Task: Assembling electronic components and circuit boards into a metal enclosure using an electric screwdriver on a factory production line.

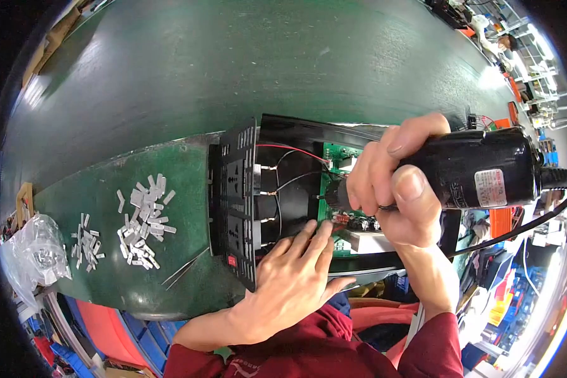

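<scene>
Black driver [469, 169], one, in right hand [402, 186]; grey-piece piles [146, 225], two.

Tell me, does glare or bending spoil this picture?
In the head view, the green workbench bows and frame corners go black; also there, strip lights burn out white at upper right, with glare on the workbench, while the black power screwdriver looks fairly sharp.
</scene>
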`<state>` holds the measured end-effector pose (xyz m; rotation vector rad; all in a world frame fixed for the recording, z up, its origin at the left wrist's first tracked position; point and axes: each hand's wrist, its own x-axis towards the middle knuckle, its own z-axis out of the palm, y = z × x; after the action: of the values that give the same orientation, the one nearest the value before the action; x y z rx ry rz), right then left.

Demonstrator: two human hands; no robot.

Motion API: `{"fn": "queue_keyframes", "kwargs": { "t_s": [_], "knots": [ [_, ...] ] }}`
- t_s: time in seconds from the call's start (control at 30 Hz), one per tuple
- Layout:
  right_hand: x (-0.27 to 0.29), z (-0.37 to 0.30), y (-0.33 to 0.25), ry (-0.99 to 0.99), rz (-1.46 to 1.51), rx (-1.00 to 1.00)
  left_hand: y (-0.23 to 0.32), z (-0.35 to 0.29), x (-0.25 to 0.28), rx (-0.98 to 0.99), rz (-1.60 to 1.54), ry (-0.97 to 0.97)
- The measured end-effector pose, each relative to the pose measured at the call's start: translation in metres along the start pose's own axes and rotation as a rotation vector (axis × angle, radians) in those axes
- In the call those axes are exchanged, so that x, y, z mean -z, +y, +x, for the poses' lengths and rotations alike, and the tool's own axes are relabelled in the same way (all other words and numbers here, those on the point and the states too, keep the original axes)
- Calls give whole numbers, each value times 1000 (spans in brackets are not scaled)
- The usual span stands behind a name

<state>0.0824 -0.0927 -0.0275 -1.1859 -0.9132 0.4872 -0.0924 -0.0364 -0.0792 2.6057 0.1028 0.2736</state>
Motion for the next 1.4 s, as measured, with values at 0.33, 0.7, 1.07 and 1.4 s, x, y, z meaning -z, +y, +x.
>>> {"fn": "queue_keyframes", "kwargs": {
  "t_s": [0.33,0.7,1.07,1.4],
  "knots": [
    [-2,3,2,-169,74,-59,-3,-4,-4,-15,5,13],
    [91,-12,-79,389,-412,800,2,6,4,5,6,42],
    [171,-154,-5,1374,-151,80,25,6,21,-69,48,42],
    [178,-186,-57,722,-744,-191,40,7,24,-33,64,-16]
  ]
}}
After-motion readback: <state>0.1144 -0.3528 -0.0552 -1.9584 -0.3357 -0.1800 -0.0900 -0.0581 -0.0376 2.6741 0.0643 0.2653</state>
